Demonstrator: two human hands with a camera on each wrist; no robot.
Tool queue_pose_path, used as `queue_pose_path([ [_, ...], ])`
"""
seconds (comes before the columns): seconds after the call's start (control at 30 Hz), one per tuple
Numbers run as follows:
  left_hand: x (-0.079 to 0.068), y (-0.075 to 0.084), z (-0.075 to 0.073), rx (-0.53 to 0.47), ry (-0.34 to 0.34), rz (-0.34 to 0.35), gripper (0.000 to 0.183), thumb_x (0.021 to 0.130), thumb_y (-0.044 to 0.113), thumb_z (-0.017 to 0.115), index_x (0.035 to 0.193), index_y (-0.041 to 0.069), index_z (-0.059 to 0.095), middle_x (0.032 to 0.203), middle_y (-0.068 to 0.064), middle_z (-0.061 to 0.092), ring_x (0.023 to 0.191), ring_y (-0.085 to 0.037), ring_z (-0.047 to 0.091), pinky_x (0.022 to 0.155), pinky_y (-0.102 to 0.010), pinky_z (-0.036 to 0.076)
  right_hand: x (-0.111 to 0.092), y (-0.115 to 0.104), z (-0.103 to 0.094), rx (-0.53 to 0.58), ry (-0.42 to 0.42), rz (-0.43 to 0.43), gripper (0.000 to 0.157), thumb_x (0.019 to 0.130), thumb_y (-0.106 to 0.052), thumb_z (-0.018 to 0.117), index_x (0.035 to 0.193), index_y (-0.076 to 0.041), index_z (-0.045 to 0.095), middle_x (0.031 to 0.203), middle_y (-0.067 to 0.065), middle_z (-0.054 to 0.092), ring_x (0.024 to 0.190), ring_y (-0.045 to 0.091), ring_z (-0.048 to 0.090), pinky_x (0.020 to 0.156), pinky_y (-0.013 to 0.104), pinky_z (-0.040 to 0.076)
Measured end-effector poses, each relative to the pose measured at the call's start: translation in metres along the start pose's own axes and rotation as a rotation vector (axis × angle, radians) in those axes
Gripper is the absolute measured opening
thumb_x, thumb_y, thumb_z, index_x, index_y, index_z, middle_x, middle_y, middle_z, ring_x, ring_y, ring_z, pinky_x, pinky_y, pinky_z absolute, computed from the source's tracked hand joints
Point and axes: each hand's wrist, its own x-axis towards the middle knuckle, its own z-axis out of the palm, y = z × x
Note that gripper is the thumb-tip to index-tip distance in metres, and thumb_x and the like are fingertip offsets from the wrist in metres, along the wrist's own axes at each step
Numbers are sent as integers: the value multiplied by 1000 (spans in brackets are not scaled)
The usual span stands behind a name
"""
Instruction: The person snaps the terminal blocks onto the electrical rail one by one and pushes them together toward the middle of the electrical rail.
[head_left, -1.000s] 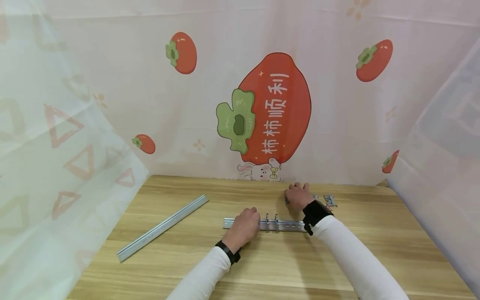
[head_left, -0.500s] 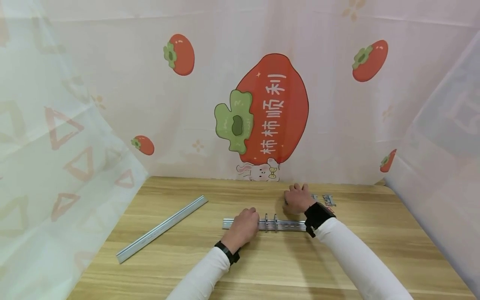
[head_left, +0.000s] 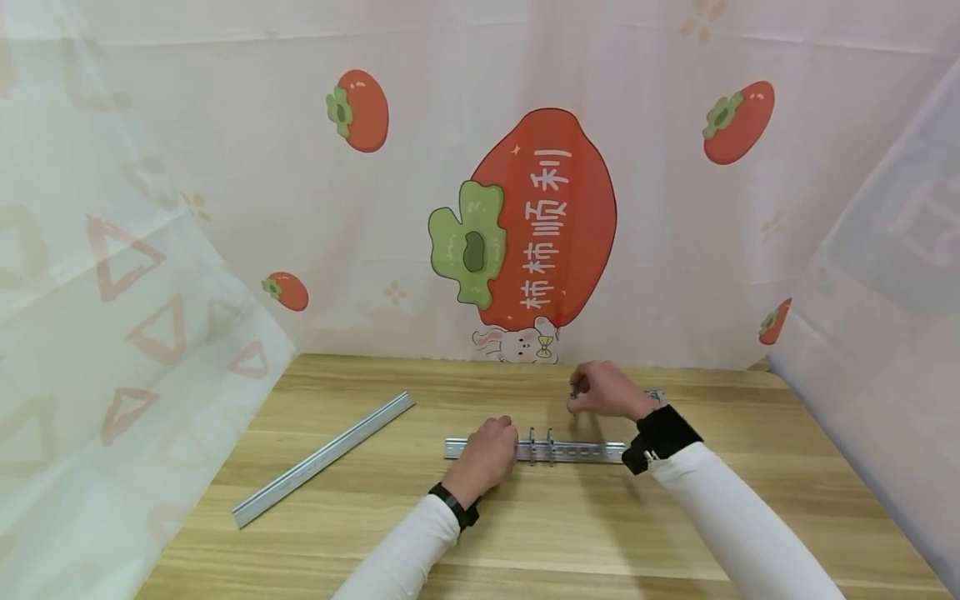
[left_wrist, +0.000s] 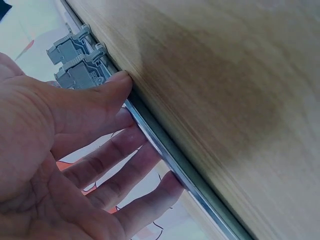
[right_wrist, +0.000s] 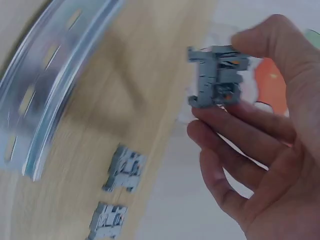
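My left hand (head_left: 486, 457) grips a slotted metal DIN rail (head_left: 588, 452) near its left part, thumb along the near edge and fingers on the far side. Just right of that hand, two grey terminal blocks (left_wrist: 77, 70) stand side by side on the rail. Beyond the rail my right hand (head_left: 611, 392) pinches another grey terminal block (right_wrist: 215, 77) between thumb and fingers, raised off the table. In the right wrist view its notched side faces the rail.
Two loose terminal blocks (right_wrist: 125, 170) lie on the wooden table (head_left: 540, 533) by the right hand. A second, longer DIN rail (head_left: 326, 458) lies slanted on the left. A white cloth with printed persimmons (head_left: 645, 333) hangs behind the table.
My right hand has lifted a terminal block from the table and turned, its wrist shifting right and uncovering the rail's right end. The left hand stays on the rail.
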Motion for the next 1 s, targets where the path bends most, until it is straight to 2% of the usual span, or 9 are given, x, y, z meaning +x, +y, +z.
queue_pose_path([
  [0.13, 0, 0, 1, -3, -13, -5, 25, 94, 1, 66, 72, 11, 67, 89, -5, 60, 79, -22, 58, 56, -33, 48, -10, 2, -7, 189, -93, -21, 43, 89, -23, 79, 122, 2, 67, 115, 12, 69, 112, 36, 62, 96, 46, 50],
  [0.27, 0, 0, 1, -2, -18, -14, 24, 95, 1, 66, 73, 10, 68, 90, -5, 60, 80, -22, 58, 56, -33, 48, -20, 6, -8, 259, -152, 10, 47, 92, -29, 77, 130, -3, 65, 128, 12, 65, 120, 38, 57, 99, 50, 47],
  [0.33, 1, 0, 1, -6, -12, -15, 23, 95, 1, 66, 74, 10, 68, 89, -5, 60, 80, -22, 58, 57, -34, 49, -25, 7, -4, 241, -176, 6, 48, 93, -30, 76, 131, -2, 64, 129, 12, 64, 119, 38, 57, 97, 51, 48],
  [0.43, 1, 0, 1, -9, -7, -15, 23, 95, 0, 66, 74, 10, 69, 88, -5, 60, 79, -21, 57, 57, -34, 50, -31, 10, 6, 200, -189, -47, 48, 96, -29, 73, 132, 1, 63, 127, 13, 63, 117, 37, 57, 96, 53, 48],
  [0.57, 1, 1, 1, -20, -11, -18, 23, 95, 0, 66, 74, 10, 69, 89, -5, 59, 79, -21, 57, 57, -33, 49, -39, 14, 20, 126, -143, -115, 40, 96, -23, 72, 127, 3, 64, 121, 16, 62, 113, 38, 56, 94, 54, 46],
  [0.73, -1, 3, 1, -30, -22, -21, 21, 95, 1, 66, 76, 9, 70, 89, -5, 60, 80, -22, 57, 58, -33, 48, -49, 14, 26, 50, -110, -121, 34, 94, -18, 75, 120, 2, 68, 117, 16, 62, 116, 40, 52, 96, 56, 43],
  [1.0, -1, 2, 0, -11, -11, -15, 22, 95, 0, 66, 75, 9, 69, 90, -5, 60, 81, -23, 59, 57, -34, 49, -60, 3, 28, 28, -89, -98, 38, 92, -20, 77, 121, 3, 68, 116, 12, 55, 114, 35, 44, 94, 53, 41],
])
